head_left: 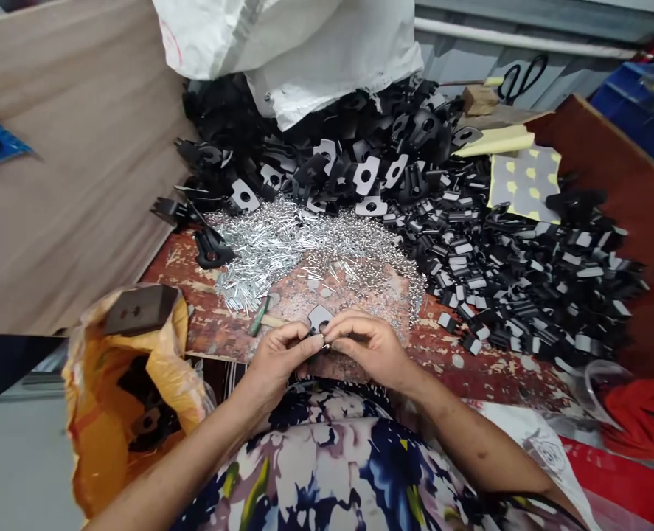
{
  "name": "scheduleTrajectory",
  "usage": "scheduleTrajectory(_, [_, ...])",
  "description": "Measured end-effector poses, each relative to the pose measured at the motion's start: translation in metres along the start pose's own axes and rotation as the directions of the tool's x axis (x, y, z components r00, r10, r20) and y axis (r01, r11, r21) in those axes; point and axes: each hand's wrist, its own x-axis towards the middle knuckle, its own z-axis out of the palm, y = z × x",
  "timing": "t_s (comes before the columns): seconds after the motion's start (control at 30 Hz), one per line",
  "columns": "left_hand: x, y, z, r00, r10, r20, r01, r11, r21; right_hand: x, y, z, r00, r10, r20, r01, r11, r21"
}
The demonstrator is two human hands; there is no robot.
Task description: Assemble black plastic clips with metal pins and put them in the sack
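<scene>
One black clip with a grey face (320,316) sits at the near edge of the bench (442,372), pinched between the fingertips of both hands. The left hand (281,358) grips it with thumb and forefinger; the right hand (375,352) closes on its other side. Something small and shiny shows at the fingertips, but it is too small to identify.

Principal risk, in my judgement: the grip is at the fingertips only, so a slight slip could let the clip or the shiny piece spring away. With the bench edge so close, a dropped part would probably land in the lap of the patterned clothing (327,457).

Just left of the clip lies a green-ended tool (259,316); a careless elbow or wrist could knock it off the edge.

Beyond, loose metal pins (243,273) run into a spread of small metal bits (379,240). Mixing seems likely, and a wrong piece could be picked up.

Farther out, heaped clips (366,175) lean under a white sack (332,70), and small black pieces (473,269) crowd the right. Either heap could slide if disturbed.
</scene>
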Motion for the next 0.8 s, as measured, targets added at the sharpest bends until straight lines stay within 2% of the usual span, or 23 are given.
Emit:
scheduleTrajectory(0.07, [0.0,-0.002,-0.009,0.998,0.036,-0.042,-0.034,0.999,0.034,0.017,0.007,-0.009,1.0,0.015,0.005,-0.014,0.976,-0.218])
scheduleTrajectory(0.1, [-0.001,-0.003,-0.012,0.997,0.048,-0.059,-0.045,0.998,0.05,0.027,0.012,-0.012,1.0,0.006,0.007,-0.003,0.928,-0.373])
scheduleTrajectory(0.17, [-0.001,-0.002,-0.017,0.995,0.062,-0.084,-0.056,0.996,0.076,0.049,0.019,-0.012,0.995,-0.022,0.098,0.082,0.74,-0.668])
scheduleTrajectory(0.23, [-0.001,0.0,-0.02,0.992,0.073,-0.102,-0.064,0.994,0.092,0.068,0.026,-0.005,0.974,-0.005,0.226,0.188,0.572,-0.798])
scheduleTrajectory(0.3, [0.0,0.004,-0.022,0.987,0.092,-0.132,-0.083,0.994,0.076,0.08,0.029,0.004,0.96,0.008,0.28,0.235,0.518,-0.822])
scheduleTrajectory(0.4, [0.002,0.008,-0.026,0.979,0.09,-0.186,-0.094,0.995,-0.015,0.085,0.025,0.009,0.961,-0.01,0.276,0.24,0.524,-0.817])
scheduleTrajectory(0.43, [0.003,0.009,-0.028,0.977,0.081,-0.196,-0.092,0.995,-0.048,0.083,0.021,0.009,0.966,-0.026,0.256,0.227,0.556,-0.8])
scheduleTrajectory(0.5, [0.004,0.01,-0.031,0.977,0.068,-0.2,-0.089,0.992,-0.095,0.075,0.009,0.008,0.984,-0.069,0.167,0.164,0.725,-0.669])
scheduleTrajectory(0.57, [0.006,0.01,-0.032,0.979,0.067,-0.195,-0.091,0.989,-0.116,0.062,-0.005,0.012,0.994,-0.084,0.068,0.104,0.914,-0.393])
scheduleTrajectory(0.6, [0.006,0.01,-0.032,0.979,0.067,-0.191,-0.092,0.988,-0.122,0.054,-0.012,0.017,0.996,-0.088,0.033,0.094,0.961,-0.26])
scheduleTrajectory(0.67, [0.008,0.009,-0.031,0.98,0.075,-0.186,-0.098,0.988,-0.119,0.038,-0.021,0.028,0.992,-0.13,-0.002,0.128,0.978,-0.164])
scheduleTrajectory(0.8, [0.009,0.009,-0.026,0.969,0.197,-0.149,-0.192,0.98,0.044,0.018,-0.022,0.045,0.964,-0.25,-0.089,0.205,0.916,-0.345])
